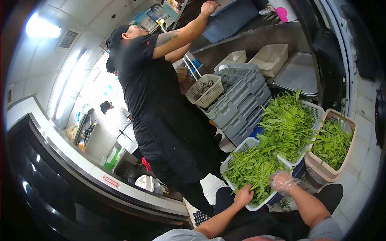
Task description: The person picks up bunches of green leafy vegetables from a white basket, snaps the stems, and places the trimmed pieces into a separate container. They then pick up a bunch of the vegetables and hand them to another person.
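Note:
Long-stemmed leafy greens [254, 168] fill the nearer white plastic basket [253, 207] in front of my knees. At its near left edge, my left hand [243, 196] is bare, with fingers closed on some of the greens. My right hand [283, 181] wears a clear plastic glove and is curled closed at the basket's right side. What it holds, if anything, is hidden. A second basket [316, 110] behind carries a thick, neatly laid pile of greens [286, 124]. To the right, a beige bin [332, 175] contains loose leaves and stem pieces [332, 144].
Stacked grey crates [241, 102] stand behind the baskets, topped by a small basket of metal cutlery [205, 89]. A co-worker in black [161, 108] stands close on the left, reaching toward a shelf. Another person in white [122, 124] is farther back. White floor tiles [364, 160] lie right.

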A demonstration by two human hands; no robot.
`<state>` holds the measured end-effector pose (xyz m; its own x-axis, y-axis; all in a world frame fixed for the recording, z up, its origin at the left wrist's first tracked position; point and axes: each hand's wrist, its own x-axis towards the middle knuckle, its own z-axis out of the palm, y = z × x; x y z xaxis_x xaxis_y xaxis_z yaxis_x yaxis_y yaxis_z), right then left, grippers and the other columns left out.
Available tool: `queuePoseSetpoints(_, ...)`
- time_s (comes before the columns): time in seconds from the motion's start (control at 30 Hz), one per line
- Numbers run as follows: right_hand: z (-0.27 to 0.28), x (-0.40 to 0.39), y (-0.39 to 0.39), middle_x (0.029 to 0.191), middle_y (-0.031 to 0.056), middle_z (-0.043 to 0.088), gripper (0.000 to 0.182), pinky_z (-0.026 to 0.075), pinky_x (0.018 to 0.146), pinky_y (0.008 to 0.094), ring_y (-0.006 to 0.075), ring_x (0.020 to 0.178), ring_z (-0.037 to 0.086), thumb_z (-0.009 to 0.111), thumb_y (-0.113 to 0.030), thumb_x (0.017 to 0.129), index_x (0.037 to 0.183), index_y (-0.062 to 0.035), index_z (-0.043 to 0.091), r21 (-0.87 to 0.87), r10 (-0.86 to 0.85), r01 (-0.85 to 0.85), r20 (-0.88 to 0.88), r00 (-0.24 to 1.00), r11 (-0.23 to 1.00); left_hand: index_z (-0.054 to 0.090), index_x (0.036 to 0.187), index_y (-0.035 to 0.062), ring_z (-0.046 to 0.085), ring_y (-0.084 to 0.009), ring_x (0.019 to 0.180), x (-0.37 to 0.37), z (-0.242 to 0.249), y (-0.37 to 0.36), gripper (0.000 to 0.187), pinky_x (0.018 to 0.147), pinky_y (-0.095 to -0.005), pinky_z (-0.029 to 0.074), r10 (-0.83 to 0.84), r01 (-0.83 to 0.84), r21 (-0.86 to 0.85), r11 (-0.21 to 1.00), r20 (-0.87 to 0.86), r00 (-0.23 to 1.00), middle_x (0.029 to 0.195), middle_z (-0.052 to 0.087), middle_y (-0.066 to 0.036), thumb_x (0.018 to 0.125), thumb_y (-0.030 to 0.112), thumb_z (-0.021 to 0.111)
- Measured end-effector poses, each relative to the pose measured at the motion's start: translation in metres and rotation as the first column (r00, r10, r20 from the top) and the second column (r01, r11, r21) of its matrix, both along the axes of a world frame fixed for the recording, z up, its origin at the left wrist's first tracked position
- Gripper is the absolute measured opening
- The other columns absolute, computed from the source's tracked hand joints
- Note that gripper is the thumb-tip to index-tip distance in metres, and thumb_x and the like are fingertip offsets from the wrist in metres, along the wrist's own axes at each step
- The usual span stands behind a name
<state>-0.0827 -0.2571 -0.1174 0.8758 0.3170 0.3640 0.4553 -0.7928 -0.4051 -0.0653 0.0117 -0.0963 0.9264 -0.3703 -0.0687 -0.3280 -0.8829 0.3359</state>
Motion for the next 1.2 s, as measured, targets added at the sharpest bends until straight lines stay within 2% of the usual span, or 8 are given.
queuePoseSetpoints(0.23, 0.046, -0.004, 0.004, 0.088, 0.0156, 0.071, 0.024, 0.053, 0.083, 0.0489, 0.0358, 0.090, 0.069, 0.064, -0.027, 0.085, 0.099, -0.0114, 0.074, 0.074, -0.053, 0.058, -0.076, 0.996, 0.996, 0.062, 0.126, 0.0050, 0.062, -0.0422, 0.107, 0.000, -0.001, 0.011, 0.034, 0.091, -0.0475, 0.050, 0.031, 0.012, -0.324, 0.946, 0.128, 0.991, 0.115, 0.065, -0.020, 0.094, 0.017, 0.058)
queuePoseSetpoints(0.33, 0.082, -0.012, 0.007, 0.091, 0.0170, 0.071, 0.027, 0.052, 0.087, 0.0493, 0.0382, 0.095, 0.068, 0.065, -0.024, 0.087, 0.105, -0.0074, 0.074, 0.171, -0.085, 0.028, 0.335, 0.938, 0.985, 0.062, 0.127, 0.0045, 0.062, -0.0427, 0.104, 0.000, 0.016, 0.012, 0.033, 0.089, -0.0466, 0.050, 0.051, 0.032, -0.431, 0.902, 0.178, 0.983, 0.113, 0.065, -0.022, 0.096, 0.017, 0.060)
queuePoseSetpoints(0.57, 0.071, -0.027, 0.015, 0.094, 0.0182, 0.072, 0.022, 0.052, 0.085, 0.0518, 0.0396, 0.093, 0.067, 0.066, -0.021, 0.086, 0.097, -0.0033, 0.073, 0.440, -0.159, 0.098, 0.105, 0.982, 0.893, 0.069, 0.109, 0.0015, 0.070, -0.0368, 0.086, 0.008, 0.077, 0.003, 0.026, 0.078, -0.0413, 0.053, 0.124, -0.006, -0.573, 0.819, 0.167, 0.978, 0.097, 0.072, -0.018, 0.093, 0.023, 0.070)
queuePoseSetpoints(0.8, 0.049, -0.022, 0.046, 0.085, 0.0177, 0.070, 0.020, 0.052, 0.081, 0.0502, 0.0379, 0.083, 0.066, 0.066, -0.022, 0.082, 0.090, -0.0052, 0.074, 0.107, -0.233, 0.248, -0.135, 0.963, 0.963, 0.055, 0.129, -0.0030, 0.066, -0.0261, 0.101, 0.083, 0.092, 0.009, 0.046, 0.091, -0.0370, 0.051, 0.325, -0.071, -0.846, 0.529, 0.125, 0.937, 0.117, 0.069, -0.019, 0.091, 0.015, 0.072)
queuePoseSetpoints(0.9, 0.045, -0.024, 0.050, 0.086, 0.0167, 0.071, 0.023, 0.054, 0.082, 0.0494, 0.0373, 0.085, 0.068, 0.065, -0.025, 0.080, 0.089, -0.0088, 0.076, 0.140, -0.276, 0.274, -0.008, 0.961, 0.951, 0.037, 0.153, -0.0006, 0.060, -0.0314, 0.126, 0.085, 0.147, 0.017, 0.070, 0.105, -0.0386, 0.045, 0.513, -0.061, -0.855, 0.515, 0.250, 0.821, 0.138, 0.059, -0.026, 0.091, 0.009, 0.069)
queuePoseSetpoints(1.0, 0.042, -0.023, 0.047, 0.094, 0.0172, 0.073, 0.029, 0.054, 0.087, 0.0496, 0.0386, 0.091, 0.068, 0.063, -0.027, 0.081, 0.099, -0.0093, 0.077, 0.144, -0.219, 0.240, -0.152, 0.964, 0.960, 0.047, 0.146, -0.0017, 0.067, -0.0300, 0.110, 0.102, 0.144, 0.039, 0.060, 0.096, -0.0379, 0.050, 0.500, -0.048, -0.808, 0.587, 0.315, 0.807, 0.127, 0.067, -0.024, 0.092, 0.013, 0.068)
queuePoseSetpoints(1.07, 0.044, -0.019, 0.041, 0.098, 0.0189, 0.073, 0.032, 0.053, 0.088, 0.0502, 0.0398, 0.094, 0.067, 0.062, -0.028, 0.083, 0.104, -0.0085, 0.076, 0.155, -0.129, 0.172, -0.257, 0.958, 0.973, 0.061, 0.135, 0.0019, 0.068, -0.0284, 0.103, 0.099, 0.160, 0.057, 0.049, 0.092, -0.0372, 0.052, 0.030, -0.106, -0.367, 0.924, -0.207, 0.978, 0.120, 0.071, -0.022, 0.091, 0.021, 0.071)
queuePoseSetpoints(1.2, 0.058, 0.002, 0.017, 0.101, 0.0219, 0.071, 0.037, 0.053, 0.089, 0.0516, 0.0416, 0.097, 0.067, 0.060, -0.030, 0.085, 0.112, -0.0074, 0.073, 0.211, 0.077, -0.001, -0.352, 0.933, 0.977, 0.071, 0.120, 0.0049, 0.070, -0.0366, 0.095, 0.068, 0.100, 0.046, 0.037, 0.089, -0.0436, 0.052, -0.177, 0.149, -0.114, 0.982, -0.296, 0.939, 0.103, 0.074, -0.022, 0.093, 0.031, 0.069)
